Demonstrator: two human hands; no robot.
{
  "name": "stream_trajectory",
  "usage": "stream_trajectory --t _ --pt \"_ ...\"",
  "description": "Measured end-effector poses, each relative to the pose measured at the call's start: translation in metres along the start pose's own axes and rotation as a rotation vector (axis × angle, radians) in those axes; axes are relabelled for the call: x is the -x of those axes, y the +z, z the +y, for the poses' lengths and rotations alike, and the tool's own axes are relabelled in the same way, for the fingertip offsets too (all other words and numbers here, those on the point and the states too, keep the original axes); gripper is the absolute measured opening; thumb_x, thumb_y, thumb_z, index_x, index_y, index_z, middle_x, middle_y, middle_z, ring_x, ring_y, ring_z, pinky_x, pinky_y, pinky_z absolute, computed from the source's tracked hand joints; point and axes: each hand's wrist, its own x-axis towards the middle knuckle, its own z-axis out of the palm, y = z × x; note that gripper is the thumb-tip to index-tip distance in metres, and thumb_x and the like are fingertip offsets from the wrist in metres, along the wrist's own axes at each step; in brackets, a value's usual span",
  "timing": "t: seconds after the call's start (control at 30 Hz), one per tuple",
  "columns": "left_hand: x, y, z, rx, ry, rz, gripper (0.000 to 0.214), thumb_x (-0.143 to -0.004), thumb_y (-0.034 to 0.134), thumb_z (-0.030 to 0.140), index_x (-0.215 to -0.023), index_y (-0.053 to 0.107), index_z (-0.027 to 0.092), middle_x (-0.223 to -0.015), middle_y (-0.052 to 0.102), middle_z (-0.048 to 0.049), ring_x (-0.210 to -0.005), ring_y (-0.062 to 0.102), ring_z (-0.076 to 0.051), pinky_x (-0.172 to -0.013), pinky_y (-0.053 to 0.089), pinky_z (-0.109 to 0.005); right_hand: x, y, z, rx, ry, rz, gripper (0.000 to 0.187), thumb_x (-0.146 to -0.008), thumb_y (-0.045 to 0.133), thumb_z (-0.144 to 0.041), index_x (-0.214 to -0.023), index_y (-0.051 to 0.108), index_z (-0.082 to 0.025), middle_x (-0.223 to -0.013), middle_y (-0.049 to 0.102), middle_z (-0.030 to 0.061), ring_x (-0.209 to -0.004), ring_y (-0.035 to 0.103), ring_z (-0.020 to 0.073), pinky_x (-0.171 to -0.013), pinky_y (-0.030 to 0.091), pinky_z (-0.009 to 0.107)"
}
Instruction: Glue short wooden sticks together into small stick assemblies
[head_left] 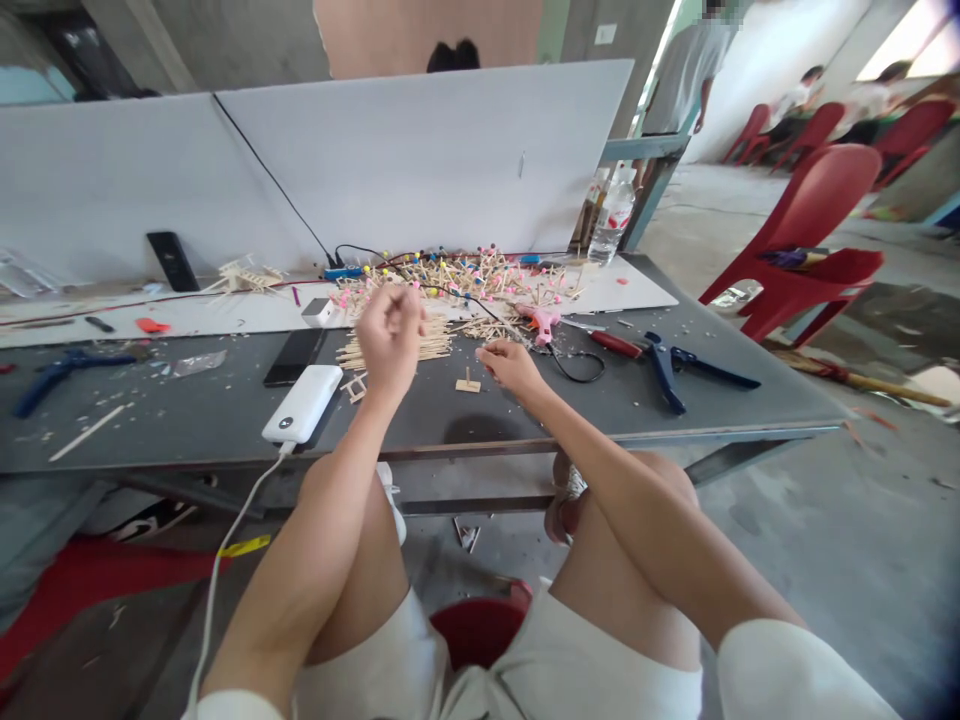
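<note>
My left hand (391, 335) is raised over the pile of light wooden sticks (433, 343), fingers curled in and slightly blurred; whatever they hold, if anything, does not show. My right hand (514, 367) hovers above the dark tabletop with thumb and fingers pinched together; I cannot make out anything between them. Between the hands lies a small flat wooden piece (468, 386) with a short peg standing up from it. A small wooden frame (355, 388) rests beside my left wrist. Just beyond my right hand is a pink glue gun (543, 322).
Sticks with coloured ball tips (480, 272) are heaped at the back. Blue-handled pliers (667, 370) and a red-handled tool (616, 343) lie right. A corded white power bank (302, 404) and dark phone (294, 357) are left. A water bottle (613, 218) stands at the back right.
</note>
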Motion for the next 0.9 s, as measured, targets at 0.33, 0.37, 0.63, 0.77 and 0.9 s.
stream_trajectory --t 0.33,0.37,0.63,0.77,0.9 --pt "0.023 0.001 -0.057 -0.408 -0.126 -0.313 0.022 -0.092 0.053 0.034 -0.084 0.067 0.019 -0.067 0.067 -0.0007 -0.060 0.060 -0.015 -0.063 0.046 -0.025 0.002 0.009 0.008 -0.212 0.114 -0.136 0.032 -0.071 0.081 -0.040 -0.072 0.058 -0.018 -0.049 0.037 -0.0091 -0.041 0.024 0.0041 -0.038 0.017 0.019" --pt "0.023 0.001 -0.055 -0.411 -0.130 -0.324 0.022 -0.092 0.053 0.034 -0.084 0.067 0.019 -0.067 0.067 -0.0009 -0.060 0.060 -0.015 -0.063 0.046 -0.025 0.002 0.010 0.009 -0.207 0.115 -0.139 0.031 -0.071 0.081 -0.039 -0.072 0.059 -0.017 -0.048 0.035 -0.0097 -0.040 0.023 0.0041 -0.038 0.017 0.019" --pt "0.025 0.001 -0.057 -0.434 -0.156 -0.383 0.023 -0.091 0.054 0.033 -0.081 0.069 0.019 -0.068 0.070 -0.0030 -0.064 0.064 -0.018 -0.062 0.047 -0.027 0.001 0.014 0.012 -0.188 0.103 -0.132 0.029 -0.068 0.082 -0.036 -0.076 0.062 -0.016 -0.045 0.033 -0.0108 -0.040 0.023 0.0045 -0.037 0.016 0.020" --pt "0.026 0.001 -0.054 -0.422 -0.164 -0.385 0.023 -0.091 0.055 0.034 -0.082 0.070 0.019 -0.067 0.070 -0.0026 -0.064 0.064 -0.018 -0.063 0.048 -0.027 0.002 0.014 0.012 -0.185 0.087 -0.143 0.028 -0.069 0.081 -0.037 -0.076 0.063 -0.016 -0.045 0.032 -0.0105 -0.041 0.025 0.0050 -0.037 0.017 0.020" --pt "0.022 -0.004 -0.032 -0.405 -0.133 -0.293 0.025 -0.096 0.056 0.038 -0.088 0.070 0.019 -0.080 0.072 -0.0044 -0.076 0.066 -0.019 -0.070 0.053 -0.030 0.002 0.014 0.012 -0.166 0.083 -0.134 0.030 -0.074 0.078 -0.041 -0.073 0.060 -0.017 -0.047 0.035 -0.0093 -0.040 0.025 0.0047 -0.037 0.017 0.019"
